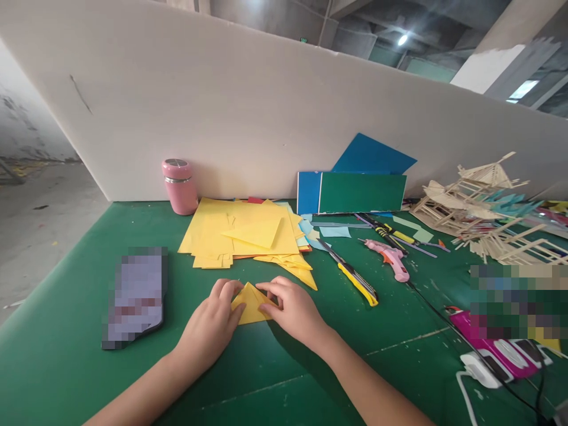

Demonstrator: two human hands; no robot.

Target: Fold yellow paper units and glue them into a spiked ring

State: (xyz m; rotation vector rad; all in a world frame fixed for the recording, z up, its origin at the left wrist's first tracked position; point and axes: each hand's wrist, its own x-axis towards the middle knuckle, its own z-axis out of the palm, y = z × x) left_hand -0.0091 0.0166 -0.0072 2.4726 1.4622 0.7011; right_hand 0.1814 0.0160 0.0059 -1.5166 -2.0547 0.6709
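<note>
A small folded yellow paper [251, 303] lies on the green table [66, 355] between both hands. My left hand [212, 324] rests on its left edge with fingers curled down onto the fold. My right hand [294, 307] presses its right side, fingertips pinched along the crease. Just beyond lies a spread pile of yellow paper sheets [242, 234] with several cut triangles at its right edge.
A pink flask [180, 186] stands at the back by the white partition. A yellow utility knife [355, 277], a pink glue gun [393, 259], blue and green card [361, 190] and a stick model [479, 207] lie to the right. A blurred dark object [135, 296] sits left; a power strip [481, 367] lies at the right front.
</note>
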